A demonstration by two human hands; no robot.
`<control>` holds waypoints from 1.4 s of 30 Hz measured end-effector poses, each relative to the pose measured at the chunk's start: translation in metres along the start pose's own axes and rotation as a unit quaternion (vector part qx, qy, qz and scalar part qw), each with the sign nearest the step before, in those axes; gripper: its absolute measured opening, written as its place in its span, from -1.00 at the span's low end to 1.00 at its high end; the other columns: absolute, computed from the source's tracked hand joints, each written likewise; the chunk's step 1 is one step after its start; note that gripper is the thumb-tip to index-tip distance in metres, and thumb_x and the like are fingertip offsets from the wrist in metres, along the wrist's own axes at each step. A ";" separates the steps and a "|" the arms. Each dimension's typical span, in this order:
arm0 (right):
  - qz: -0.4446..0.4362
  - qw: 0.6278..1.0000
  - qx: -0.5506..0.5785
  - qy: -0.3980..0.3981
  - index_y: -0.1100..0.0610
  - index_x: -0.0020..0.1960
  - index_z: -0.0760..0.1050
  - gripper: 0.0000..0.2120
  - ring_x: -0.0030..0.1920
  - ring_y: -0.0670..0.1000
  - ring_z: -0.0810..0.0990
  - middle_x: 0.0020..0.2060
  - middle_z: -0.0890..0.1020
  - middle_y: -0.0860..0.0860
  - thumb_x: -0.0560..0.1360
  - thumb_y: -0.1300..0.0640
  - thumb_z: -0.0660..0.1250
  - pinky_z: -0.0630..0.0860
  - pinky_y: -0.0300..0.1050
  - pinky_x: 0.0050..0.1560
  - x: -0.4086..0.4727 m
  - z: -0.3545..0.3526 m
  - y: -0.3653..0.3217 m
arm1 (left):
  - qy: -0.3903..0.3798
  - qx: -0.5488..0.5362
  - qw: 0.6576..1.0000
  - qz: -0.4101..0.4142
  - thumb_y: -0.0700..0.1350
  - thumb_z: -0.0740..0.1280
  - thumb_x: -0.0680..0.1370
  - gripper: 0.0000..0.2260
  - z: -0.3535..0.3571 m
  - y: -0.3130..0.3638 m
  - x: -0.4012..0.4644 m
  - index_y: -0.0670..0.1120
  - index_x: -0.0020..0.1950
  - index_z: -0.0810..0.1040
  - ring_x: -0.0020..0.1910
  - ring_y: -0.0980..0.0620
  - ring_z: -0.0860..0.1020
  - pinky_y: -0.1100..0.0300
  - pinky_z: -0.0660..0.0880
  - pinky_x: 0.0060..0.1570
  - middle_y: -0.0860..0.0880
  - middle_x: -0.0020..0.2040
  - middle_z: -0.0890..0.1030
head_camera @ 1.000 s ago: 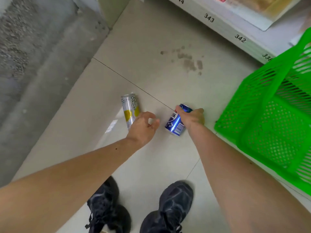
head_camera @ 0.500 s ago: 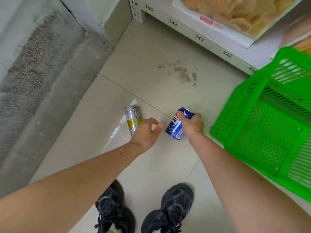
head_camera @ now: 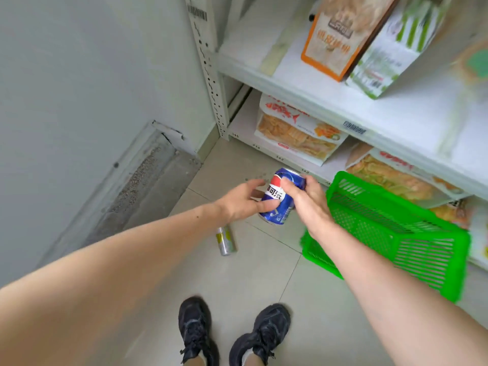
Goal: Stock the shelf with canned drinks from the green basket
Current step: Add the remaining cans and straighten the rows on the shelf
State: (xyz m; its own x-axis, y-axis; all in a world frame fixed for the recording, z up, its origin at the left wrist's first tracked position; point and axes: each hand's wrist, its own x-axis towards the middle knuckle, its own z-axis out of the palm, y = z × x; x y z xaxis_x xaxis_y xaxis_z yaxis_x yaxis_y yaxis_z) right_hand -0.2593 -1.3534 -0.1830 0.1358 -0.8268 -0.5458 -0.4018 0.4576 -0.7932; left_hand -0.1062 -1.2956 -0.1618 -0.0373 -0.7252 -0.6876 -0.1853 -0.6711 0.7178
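The right hand [head_camera: 307, 204] grips the blue can [head_camera: 281, 196], fingers [head_camera: 289, 186] curled over its upper part; the left hand [head_camera: 243, 200] cups its side, thumb under and fingers loosely spread. The can's long axis tilts toward 1 o'clock, at the shelf [head_camera: 330, 107]. A silver can [head_camera: 225, 241] lies on the floor at 7 o'clock, nearer the left hand. The basket [head_camera: 396, 233] sits at 3 o'clock.

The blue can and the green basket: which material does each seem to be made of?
The blue can, held in both hands, looks like thin metal, probably aluminium: glossy printed wall and a silvery bottom rim. The green basket looks like moulded plastic: one bright uniform colour, with slotted and perforated walls.
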 end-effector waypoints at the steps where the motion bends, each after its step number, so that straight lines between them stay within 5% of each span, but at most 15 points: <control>1: -0.010 1.000 0.005 -0.004 0.01 0.00 0.52 -0.53 -0.03 0.06 0.67 -0.07 0.69 -0.02 0.22 -0.24 0.42 0.58 0.20 0.10 -0.012 -0.008 -0.020 | -0.012 0.000 1.000 0.019 -0.09 0.42 0.50 -0.47 -0.003 0.019 -0.016 -0.08 0.44 0.35 0.03 0.04 0.59 0.26 0.52 0.04 -0.06 0.16 0.59; 9: -0.102 0.994 0.049 -0.016 -0.04 0.07 0.55 -0.62 0.02 0.02 0.66 0.00 0.70 -0.03 0.29 -0.12 0.46 0.56 0.16 0.17 -0.127 -0.068 -0.159 | -0.071 0.023 0.992 0.106 -0.05 0.48 0.40 -0.51 -0.021 0.143 -0.142 0.05 0.30 0.46 0.07 -0.05 0.61 -0.17 0.52 0.10 -0.09 0.16 0.63; 15: -0.133 0.987 0.093 0.013 0.05 0.12 0.52 -0.62 0.02 0.09 0.66 0.01 0.68 0.04 0.33 -0.01 0.45 0.57 0.11 0.14 -0.206 -0.107 -0.233 | -0.107 0.013 0.984 0.139 -0.28 0.43 0.47 -0.52 -0.019 0.218 -0.214 -0.09 0.36 0.41 0.00 -0.02 0.63 0.11 0.61 -0.05 -0.10 0.08 0.62; 20: -0.172 0.979 0.103 0.030 0.06 0.15 0.50 -0.79 0.09 0.11 0.63 0.05 0.66 0.06 0.53 0.18 0.37 0.57 0.06 0.15 -0.253 -0.138 -0.275 | -0.107 0.057 0.976 0.184 -0.23 0.49 0.43 -0.45 -0.012 0.268 -0.252 -0.04 0.36 0.39 0.06 -0.13 0.62 -0.02 0.60 0.04 -0.16 0.10 0.62; 24: -0.194 0.974 0.095 0.070 0.00 0.14 0.52 -0.77 0.07 0.05 0.65 0.02 0.65 -0.02 0.50 0.04 0.41 0.58 0.10 0.17 -0.278 -0.163 -0.302 | -0.097 0.082 0.965 0.228 -0.24 0.51 0.40 -0.43 -0.003 0.307 -0.273 -0.07 0.36 0.40 -0.08 -0.01 0.62 0.17 0.62 -0.12 -0.06 -0.01 0.61; 29: -0.220 0.965 0.077 0.125 0.02 0.05 0.58 -0.59 0.01 0.02 0.67 -0.01 0.69 0.01 0.33 -0.22 0.41 0.60 0.13 0.13 -0.295 -0.201 -0.333 | -0.084 0.113 0.952 0.273 -0.14 0.56 0.35 -0.40 0.017 0.351 -0.278 -0.04 0.34 0.42 0.04 -0.10 0.63 -0.04 0.60 0.06 -0.12 0.08 0.63; 34: -0.238 0.952 0.080 0.176 0.07 0.18 0.56 -0.44 0.06 0.01 0.64 0.04 0.65 0.00 0.29 -0.22 0.45 0.61 0.06 0.11 -0.291 -0.249 -0.351 | -0.072 0.112 0.943 0.306 -0.14 0.55 0.36 -0.43 0.050 0.394 -0.274 -0.02 0.31 0.42 -0.08 0.05 0.63 0.11 0.62 -0.13 0.05 -0.04 0.63; 42: -0.249 0.957 0.004 0.151 0.06 0.05 0.61 -0.66 -0.03 -0.01 0.68 -0.08 0.69 -0.01 0.37 -0.09 0.51 0.62 -0.07 -0.01 -0.269 -0.354 -0.375 | -0.027 0.103 0.939 0.326 -0.10 0.57 0.33 -0.37 0.114 0.455 -0.246 0.04 0.33 0.38 -0.11 0.14 0.63 0.33 0.55 -0.17 0.02 -0.02 0.62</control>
State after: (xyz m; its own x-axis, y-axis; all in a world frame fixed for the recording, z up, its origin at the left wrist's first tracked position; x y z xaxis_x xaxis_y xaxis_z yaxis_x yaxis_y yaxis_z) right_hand -0.4656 -1.4184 0.3572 0.0405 -0.9992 0.0014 -0.3478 -0.0154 -0.9375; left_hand -0.2930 -1.4050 0.3214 -0.2572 -0.9592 -0.1171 -0.2926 -0.0382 0.9555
